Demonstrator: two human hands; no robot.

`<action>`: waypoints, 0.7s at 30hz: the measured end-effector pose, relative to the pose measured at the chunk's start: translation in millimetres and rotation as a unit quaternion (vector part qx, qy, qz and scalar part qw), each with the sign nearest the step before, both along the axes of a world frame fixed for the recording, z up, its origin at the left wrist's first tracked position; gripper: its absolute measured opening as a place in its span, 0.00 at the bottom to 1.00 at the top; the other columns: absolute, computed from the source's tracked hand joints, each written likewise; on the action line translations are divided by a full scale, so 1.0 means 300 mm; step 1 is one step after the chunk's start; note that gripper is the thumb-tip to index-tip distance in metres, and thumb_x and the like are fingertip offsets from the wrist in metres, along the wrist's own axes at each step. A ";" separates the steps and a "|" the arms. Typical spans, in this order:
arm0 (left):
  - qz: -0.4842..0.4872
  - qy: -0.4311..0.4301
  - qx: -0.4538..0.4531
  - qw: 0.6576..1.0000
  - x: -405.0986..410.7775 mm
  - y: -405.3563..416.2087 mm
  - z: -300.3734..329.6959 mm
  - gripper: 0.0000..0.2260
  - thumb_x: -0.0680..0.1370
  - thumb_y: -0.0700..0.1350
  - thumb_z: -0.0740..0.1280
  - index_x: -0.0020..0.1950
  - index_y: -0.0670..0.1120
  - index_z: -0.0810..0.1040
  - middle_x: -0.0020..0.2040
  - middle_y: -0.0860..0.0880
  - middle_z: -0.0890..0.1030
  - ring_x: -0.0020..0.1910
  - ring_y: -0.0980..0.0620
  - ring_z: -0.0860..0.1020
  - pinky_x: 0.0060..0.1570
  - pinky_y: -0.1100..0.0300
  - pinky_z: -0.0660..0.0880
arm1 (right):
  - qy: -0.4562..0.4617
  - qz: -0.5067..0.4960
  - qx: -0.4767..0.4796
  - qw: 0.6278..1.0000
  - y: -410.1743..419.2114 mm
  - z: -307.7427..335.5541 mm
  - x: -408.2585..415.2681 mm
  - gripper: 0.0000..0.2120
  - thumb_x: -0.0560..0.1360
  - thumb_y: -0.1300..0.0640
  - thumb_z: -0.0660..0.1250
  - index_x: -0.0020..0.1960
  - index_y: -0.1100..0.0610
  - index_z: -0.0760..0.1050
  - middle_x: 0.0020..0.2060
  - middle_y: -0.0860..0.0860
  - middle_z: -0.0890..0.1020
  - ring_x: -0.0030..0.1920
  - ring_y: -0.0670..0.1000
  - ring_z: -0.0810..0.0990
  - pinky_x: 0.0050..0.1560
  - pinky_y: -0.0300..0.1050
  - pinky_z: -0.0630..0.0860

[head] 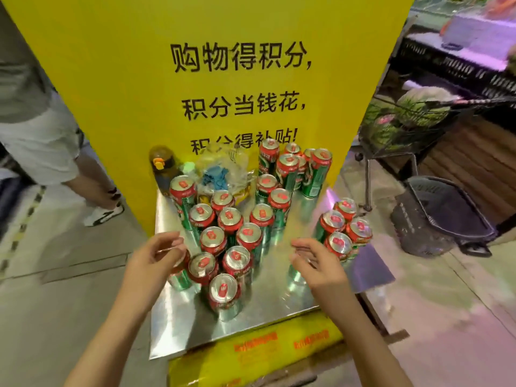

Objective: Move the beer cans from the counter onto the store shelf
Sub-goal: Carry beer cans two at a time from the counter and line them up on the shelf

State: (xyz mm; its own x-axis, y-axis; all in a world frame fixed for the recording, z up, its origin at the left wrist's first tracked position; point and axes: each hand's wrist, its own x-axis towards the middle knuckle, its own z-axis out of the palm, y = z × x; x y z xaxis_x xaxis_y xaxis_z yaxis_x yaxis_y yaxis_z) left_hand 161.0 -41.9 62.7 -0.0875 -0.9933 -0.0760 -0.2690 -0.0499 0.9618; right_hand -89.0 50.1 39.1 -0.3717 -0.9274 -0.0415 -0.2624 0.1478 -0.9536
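Several green beer cans with red tops stand on a shiny metal counter in front of a yellow sign. A middle cluster, a back group and a small right group are in view. My left hand curls its fingers over the top of a can at the cluster's left edge. My right hand curls over another can; only that can's green body shows below the fingers.
A dark bottle and a clear plastic bag sit at the counter's back. The yellow sign rises behind. A person's legs stand to the left. A cart of watermelons and a dark basket are to the right.
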 end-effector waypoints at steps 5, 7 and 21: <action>0.064 -0.031 -0.007 0.997 -0.068 -0.219 -0.048 0.14 0.75 0.37 0.68 0.60 0.41 0.74 0.54 0.42 0.79 0.50 0.47 0.77 0.47 0.58 0.71 | 0.000 0.011 0.014 1.000 -0.269 -0.021 -0.149 0.12 0.74 0.58 0.69 0.56 0.51 0.72 0.50 0.45 0.77 0.54 0.48 0.76 0.60 0.44 0.71; 0.092 -0.055 0.004 0.994 -0.114 -0.273 -0.083 0.17 0.74 0.39 0.70 0.62 0.41 0.72 0.56 0.42 0.78 0.53 0.46 0.77 0.51 0.54 0.71 | -0.016 0.007 0.034 0.999 -0.353 -0.041 -0.205 0.17 0.74 0.60 0.70 0.61 0.56 0.70 0.50 0.48 0.76 0.55 0.49 0.75 0.62 0.46 0.70; 0.234 -0.087 -0.006 0.968 -0.270 -0.514 -0.233 0.34 0.65 0.47 0.78 0.66 0.45 0.66 0.61 0.47 0.72 0.59 0.50 0.73 0.60 0.52 0.72 | 0.041 -0.017 0.058 0.997 -0.802 -0.174 -0.404 0.49 0.63 0.47 0.78 0.75 0.48 0.55 0.71 0.50 0.68 0.71 0.52 0.66 0.71 0.58 0.64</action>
